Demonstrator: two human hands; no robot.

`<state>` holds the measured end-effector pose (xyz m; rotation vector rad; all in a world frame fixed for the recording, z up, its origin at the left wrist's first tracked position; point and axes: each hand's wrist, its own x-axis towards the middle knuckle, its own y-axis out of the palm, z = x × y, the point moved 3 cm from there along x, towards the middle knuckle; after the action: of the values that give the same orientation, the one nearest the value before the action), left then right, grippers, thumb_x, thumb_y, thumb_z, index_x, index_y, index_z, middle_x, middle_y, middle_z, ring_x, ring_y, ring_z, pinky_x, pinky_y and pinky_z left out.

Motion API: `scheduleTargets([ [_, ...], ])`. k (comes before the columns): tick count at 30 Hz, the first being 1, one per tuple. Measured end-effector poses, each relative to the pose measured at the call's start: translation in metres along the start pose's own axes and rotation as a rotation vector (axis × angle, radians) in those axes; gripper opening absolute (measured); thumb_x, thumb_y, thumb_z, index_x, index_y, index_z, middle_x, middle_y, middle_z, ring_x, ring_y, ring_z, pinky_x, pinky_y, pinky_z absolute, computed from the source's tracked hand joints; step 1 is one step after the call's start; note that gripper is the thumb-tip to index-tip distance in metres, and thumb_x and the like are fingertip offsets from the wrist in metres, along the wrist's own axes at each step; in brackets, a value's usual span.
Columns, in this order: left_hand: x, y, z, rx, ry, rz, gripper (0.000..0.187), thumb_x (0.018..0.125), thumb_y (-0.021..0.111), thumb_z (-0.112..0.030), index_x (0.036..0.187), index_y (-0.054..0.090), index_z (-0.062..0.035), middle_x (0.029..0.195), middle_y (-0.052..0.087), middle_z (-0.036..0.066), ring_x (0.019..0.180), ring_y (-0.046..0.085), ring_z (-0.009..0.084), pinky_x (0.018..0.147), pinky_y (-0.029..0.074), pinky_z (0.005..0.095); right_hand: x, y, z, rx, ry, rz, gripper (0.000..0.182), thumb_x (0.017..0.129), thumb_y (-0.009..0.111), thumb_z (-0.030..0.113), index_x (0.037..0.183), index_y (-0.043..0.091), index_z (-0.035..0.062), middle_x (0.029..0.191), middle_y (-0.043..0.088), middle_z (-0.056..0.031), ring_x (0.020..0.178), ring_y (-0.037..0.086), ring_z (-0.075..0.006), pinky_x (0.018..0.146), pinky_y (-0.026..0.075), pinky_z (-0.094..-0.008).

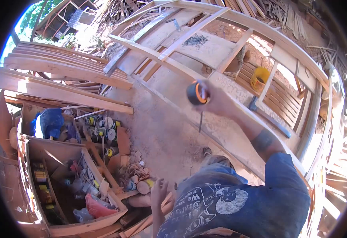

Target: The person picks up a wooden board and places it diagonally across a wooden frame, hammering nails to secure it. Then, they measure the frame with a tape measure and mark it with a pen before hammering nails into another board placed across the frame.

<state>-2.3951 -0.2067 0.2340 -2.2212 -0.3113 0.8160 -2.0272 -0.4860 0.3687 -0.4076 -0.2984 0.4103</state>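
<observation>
1. Right hand [217,99] raised over the wooden frame [237,23], fingers closed round a black-and-orange tape measure [197,93]. A short dark strip hangs below the tape's case; too blurred to tell whether it is the blade or a strap.
2. Left hand [158,191] low, near the body, fingers spread wide and holding nothing. It is above scraps and a tin [145,185] at the edge of the crate [82,226].
3. Shirt [229,206]: blue, white print. Upside-down letters around a round emblem; "WE" and "ROCK" look likely, the rest unreadable.
4. Crate holds cans, a red bag, small boxes with yellow labels; no label text legible.
5. Second box behind it holds a blue cloth [49,122]. Beside it, a cluster of yellow-labelled tins [102,127]; brand not readable.
6. Yellow bucket [259,77] under the frame, right of the tape measure.
7. Planks [62,67] stacked at left.
</observation>
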Motion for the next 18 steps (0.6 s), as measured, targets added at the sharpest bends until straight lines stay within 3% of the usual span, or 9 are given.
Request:
scheduleTargets([
  [2,0.024,0.007,0.019,0.051,-0.060,0.169,0.045,0.093,0.061,-0.041,0.116,0.067,-0.0027,0.102,0.070,0.023,0.097,0.069,0.0310,0.086,0.053,0.0392,0.063,-0.046,-0.064,-0.103,0.180,-0.105,0.087,0.067,0.086,0.042,0.136,0.048,0.0058,0.097,0.064,-0.0125,0.088,0.062,-0.0212,0.085,0.049,-0.0330],
  [3,0.040,0.009,0.020,0.069,-0.046,0.244,0.046,0.092,0.061,-0.042,0.116,0.068,-0.0030,0.103,0.071,0.022,0.095,0.070,0.0322,0.086,0.053,0.0411,0.091,-0.062,-0.109,-0.200,0.242,-0.199,0.083,0.064,0.084,0.053,0.126,0.053,0.0071,0.103,0.068,-0.0155,0.096,0.067,-0.0309,0.084,0.050,-0.0387],
  [7,0.112,-0.012,-0.021,0.101,0.080,0.329,0.045,0.092,0.062,-0.042,0.117,0.068,-0.0043,0.102,0.071,0.022,0.095,0.070,0.0317,0.085,0.053,0.0414,0.163,-0.107,-0.272,-0.418,0.487,-0.230,0.094,0.061,0.083,0.059,0.128,0.052,-0.0001,0.110,0.068,-0.0199,0.104,0.066,-0.0346,0.091,0.050,-0.0421],
  [9,0.154,-0.040,-0.059,0.043,0.110,0.299,0.045,0.092,0.062,-0.042,0.117,0.068,-0.0046,0.101,0.071,0.022,0.096,0.070,0.0313,0.085,0.053,0.0413,0.187,-0.111,-0.287,-0.505,0.609,-0.179,0.092,0.060,0.083,0.058,0.127,0.053,0.0014,0.111,0.068,-0.0182,0.106,0.066,-0.0336,0.093,0.051,-0.0409],
  [13,0.250,-0.091,-0.127,-0.025,0.206,0.213,0.037,0.094,0.061,-0.034,0.112,0.068,-0.0014,0.094,0.071,0.018,0.090,0.070,0.0259,0.081,0.053,0.0364,0.246,-0.087,-0.283,-0.556,0.599,-0.100,0.086,0.060,0.083,0.054,0.120,0.052,-0.0008,0.105,0.068,-0.0211,0.101,0.067,-0.0344,0.087,0.052,-0.0415],
  [16,0.335,-0.113,-0.188,-0.148,0.321,0.242,0.032,0.096,0.060,-0.027,0.107,0.068,0.0013,0.087,0.069,0.012,0.081,0.066,0.0185,0.074,0.052,0.0310,0.290,-0.064,-0.277,-0.630,0.717,-0.068,0.087,0.059,0.082,0.053,0.126,0.050,0.0069,0.107,0.069,-0.0172,0.103,0.067,-0.0329,0.088,0.053,-0.0422],
  [18,0.390,-0.124,-0.246,-0.179,0.446,0.282,0.030,0.097,0.059,-0.024,0.103,0.067,0.0040,0.081,0.067,0.006,0.072,0.062,0.0110,0.068,0.051,0.0263,0.308,-0.051,-0.292,-0.640,0.722,-0.092,0.091,0.062,0.079,0.058,0.130,0.047,0.0066,0.109,0.068,-0.0186,0.105,0.066,-0.0347,0.090,0.052,-0.0432],
])
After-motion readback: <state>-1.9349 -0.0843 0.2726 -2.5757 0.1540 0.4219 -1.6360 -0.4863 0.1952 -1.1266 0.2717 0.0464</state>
